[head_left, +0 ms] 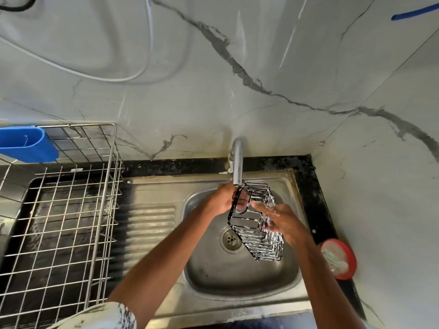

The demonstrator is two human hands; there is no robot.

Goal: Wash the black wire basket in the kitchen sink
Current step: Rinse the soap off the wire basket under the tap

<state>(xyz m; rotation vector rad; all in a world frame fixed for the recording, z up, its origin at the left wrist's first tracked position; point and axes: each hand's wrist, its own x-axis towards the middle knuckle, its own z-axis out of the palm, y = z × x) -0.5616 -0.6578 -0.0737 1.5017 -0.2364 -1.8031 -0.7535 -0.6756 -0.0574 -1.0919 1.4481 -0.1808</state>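
The black wire basket (256,230) hangs tilted over the steel sink bowl (213,269), flecked with white soap foam. My left hand (225,198) grips its upper end just under the tap spout (237,162), fingers curled through the wires. My right hand (282,220) lies against the basket's right side with straight, soapy fingers reaching across the wires. The drain (231,238) shows below the basket. Whether water runs from the tap is not visible.
A steel wire dish rack (71,210) with a blue plastic holder (26,144) stands on the left. The ribbed drainboard (152,222) lies between rack and bowl. A red dish holding soap and a scrubber (338,258) sits on the black counter at right, against the marble wall.
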